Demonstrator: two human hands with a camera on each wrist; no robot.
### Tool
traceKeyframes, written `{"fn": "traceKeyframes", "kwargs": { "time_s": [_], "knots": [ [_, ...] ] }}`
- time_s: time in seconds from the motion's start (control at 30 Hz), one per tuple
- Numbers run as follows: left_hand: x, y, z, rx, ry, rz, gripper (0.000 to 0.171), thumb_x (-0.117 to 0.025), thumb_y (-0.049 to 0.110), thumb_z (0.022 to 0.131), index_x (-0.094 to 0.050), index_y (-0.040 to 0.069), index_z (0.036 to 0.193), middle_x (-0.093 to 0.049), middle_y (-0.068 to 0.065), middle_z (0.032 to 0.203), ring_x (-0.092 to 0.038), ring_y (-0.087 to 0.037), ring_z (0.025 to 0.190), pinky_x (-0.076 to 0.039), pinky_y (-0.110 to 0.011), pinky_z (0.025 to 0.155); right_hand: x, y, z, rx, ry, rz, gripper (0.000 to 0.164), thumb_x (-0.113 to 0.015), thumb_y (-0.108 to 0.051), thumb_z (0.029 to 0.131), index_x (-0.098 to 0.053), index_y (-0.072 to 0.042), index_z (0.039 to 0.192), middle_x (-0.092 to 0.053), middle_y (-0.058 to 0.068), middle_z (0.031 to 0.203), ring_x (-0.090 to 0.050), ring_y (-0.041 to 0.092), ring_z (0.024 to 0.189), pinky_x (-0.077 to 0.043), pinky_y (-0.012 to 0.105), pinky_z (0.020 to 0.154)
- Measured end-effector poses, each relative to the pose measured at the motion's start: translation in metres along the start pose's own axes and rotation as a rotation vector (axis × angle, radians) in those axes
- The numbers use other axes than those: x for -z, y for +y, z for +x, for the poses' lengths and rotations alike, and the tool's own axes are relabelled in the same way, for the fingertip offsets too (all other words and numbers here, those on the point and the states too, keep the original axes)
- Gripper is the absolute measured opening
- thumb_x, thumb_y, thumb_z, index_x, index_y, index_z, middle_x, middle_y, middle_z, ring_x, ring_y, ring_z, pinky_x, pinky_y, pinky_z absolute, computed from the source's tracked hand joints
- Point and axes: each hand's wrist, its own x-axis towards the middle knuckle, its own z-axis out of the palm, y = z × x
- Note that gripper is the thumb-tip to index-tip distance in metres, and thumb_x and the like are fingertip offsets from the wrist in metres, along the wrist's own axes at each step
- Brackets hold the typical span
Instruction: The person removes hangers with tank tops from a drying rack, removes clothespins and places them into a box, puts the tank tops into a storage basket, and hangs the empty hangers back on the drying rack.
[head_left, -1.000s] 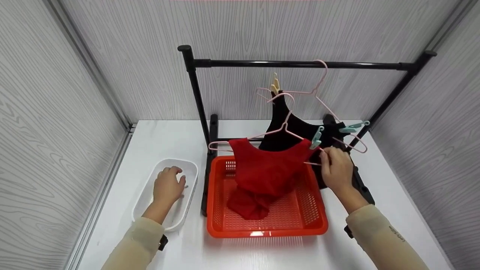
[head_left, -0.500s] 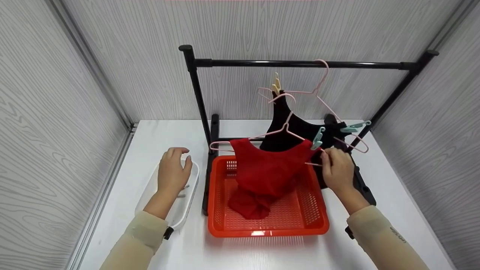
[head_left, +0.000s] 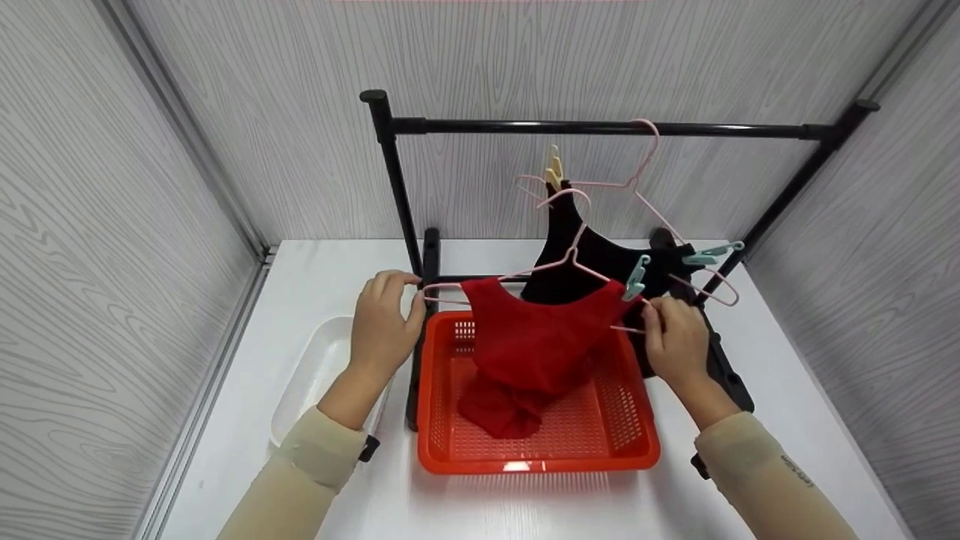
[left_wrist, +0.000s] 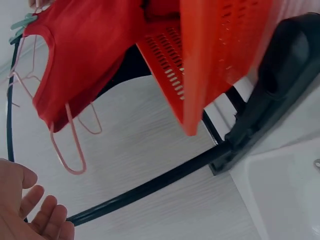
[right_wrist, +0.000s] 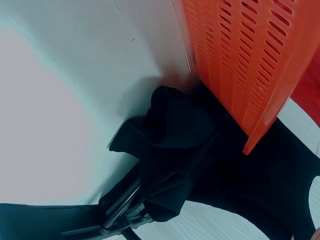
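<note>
A red sleeveless top (head_left: 532, 330) hangs on a pink hanger (head_left: 571, 256), its lower part bunched in the orange-red basket (head_left: 517, 467). One teal clothespin (head_left: 636, 279) clips its right strap. My right hand (head_left: 677, 334) pinches that hanger's right end. My left hand (head_left: 384, 322) is at the hanger's left end, thumb and fingers apart. In the left wrist view, a gap shows between the left fingers (left_wrist: 44, 212) and the hanger's looped end (left_wrist: 75, 170). Behind, a black top (head_left: 592, 262) hangs from another pink hanger (head_left: 632, 184).
A black rack's bar (head_left: 510, 127) spans the back, bearing the rear hanger. A yellow clothespin (head_left: 553, 172) and a teal clothespin (head_left: 712, 253) clip the black top. Left of the basket stands a white tray (head_left: 283, 409), partly behind my left arm. Patterned panels surround the white table (head_left: 780, 420).
My left hand has left the white tray, moving right and away from me to the hanger's left end. My right hand stays on the hanger's right end.
</note>
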Motion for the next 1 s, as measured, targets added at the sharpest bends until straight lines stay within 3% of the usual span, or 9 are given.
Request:
{"fn": "traceKeyframes", "kwargs": {
  "time_s": [0.37, 1.0],
  "knots": [
    [-0.014, 0.037, 0.018, -0.083, 0.006, -0.056, 0.019, -0.061, 0.012, 0.096, -0.065, 0.004, 0.112, -0.062, -0.012, 0.112, -0.059, -0.028, 0.104, -0.047, -0.041, 0.093, -0.001, -0.001, 0.001, -0.01, 0.001, 0.002, 0.015, -0.058, -0.011, 0.094, -0.062, 0.0, 0.085, -0.059, 0.014, 0.073, -0.053, 0.035, 0.066, -0.037, 0.049, 0.065],
    [-0.041, 0.085, 0.029, -0.176, 0.025, -0.1, 0.021, -0.065, 0.014, 0.093, -0.067, 0.008, 0.113, -0.063, -0.008, 0.111, -0.06, -0.026, 0.104, -0.048, -0.039, 0.094, -0.005, -0.002, 0.0, 0.0, 0.006, 0.001, 0.014, -0.058, -0.011, 0.094, -0.062, -0.001, 0.085, -0.059, 0.014, 0.073, -0.053, 0.036, 0.064, -0.038, 0.051, 0.064]
  ]
}}
